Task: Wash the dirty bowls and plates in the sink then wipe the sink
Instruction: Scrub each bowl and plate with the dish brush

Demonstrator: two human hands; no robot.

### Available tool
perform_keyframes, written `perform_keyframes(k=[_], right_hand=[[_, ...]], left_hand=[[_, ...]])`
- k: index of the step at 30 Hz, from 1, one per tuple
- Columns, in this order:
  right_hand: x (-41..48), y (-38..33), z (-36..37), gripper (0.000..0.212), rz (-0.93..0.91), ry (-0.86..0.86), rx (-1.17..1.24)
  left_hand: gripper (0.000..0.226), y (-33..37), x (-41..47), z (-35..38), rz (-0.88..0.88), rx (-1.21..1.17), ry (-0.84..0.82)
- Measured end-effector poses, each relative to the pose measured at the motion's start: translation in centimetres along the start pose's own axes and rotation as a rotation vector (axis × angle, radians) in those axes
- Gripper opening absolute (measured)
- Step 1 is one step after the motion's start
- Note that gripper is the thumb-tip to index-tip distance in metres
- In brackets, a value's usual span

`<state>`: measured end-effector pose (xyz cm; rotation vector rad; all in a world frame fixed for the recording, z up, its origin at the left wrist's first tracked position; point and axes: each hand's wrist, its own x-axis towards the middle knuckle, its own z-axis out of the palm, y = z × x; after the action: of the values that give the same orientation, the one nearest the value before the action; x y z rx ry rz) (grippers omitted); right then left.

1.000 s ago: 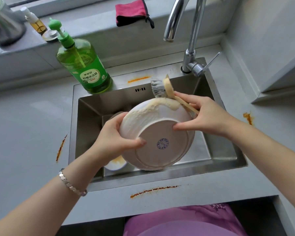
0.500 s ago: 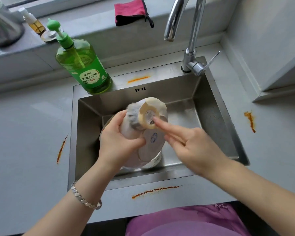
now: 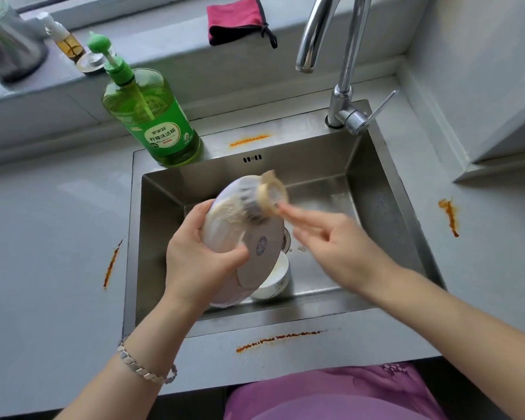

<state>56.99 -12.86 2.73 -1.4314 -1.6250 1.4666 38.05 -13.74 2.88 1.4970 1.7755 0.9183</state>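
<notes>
Nearest the camera, a purple garment (image 3: 331, 395) fills the bottom edge, and an orange smear (image 3: 279, 339) runs along the counter (image 3: 43, 268) just in front of the sink (image 3: 385, 225). The left forearm comes up from the lower left with a silver bracelet (image 3: 146, 369) at the wrist.

The left hand (image 3: 197, 265) is clamped on a white plate (image 3: 249, 247), thumb across its underside and fingers wrapped behind the rim. The plate is held tilted over the sink basin, underside toward the camera, with a round blue mark at its centre that is too small to read. Foam covers its upper left part.

The right hand (image 3: 337, 247) is blurred; its fingers are closed on the handle of a dish brush (image 3: 264, 198), whose bristles press against the plate's upper edge.

Below the plate, a white bowl (image 3: 276, 281) with faint blue decoration sits on the sink floor.

Further back, a green soap bottle (image 3: 155, 122) stands at the sink's back left corner. Its label carries Chinese writing, the large line reading 柠檬洗洁精. The tap (image 3: 343, 95) rises at the back right. On the ledge behind lie a red cloth (image 3: 237, 19), a small amber bottle (image 3: 64, 40) and a metal pot (image 3: 9, 50).
</notes>
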Motion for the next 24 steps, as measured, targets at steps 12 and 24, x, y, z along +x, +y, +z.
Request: perform_keyframes(k=[12, 24], right_hand=[[1.3, 0.9, -0.5, 0.040, 0.048, 0.029, 0.089], [2.1, 2.7, -1.7, 0.041, 0.265, 0.061, 0.052]], left_hand=[[0.054, -0.3, 0.2, -0.3, -0.012, -0.029, 0.004], [0.060, 0.2, -0.5, -0.4, -0.024, -0.049, 0.011]])
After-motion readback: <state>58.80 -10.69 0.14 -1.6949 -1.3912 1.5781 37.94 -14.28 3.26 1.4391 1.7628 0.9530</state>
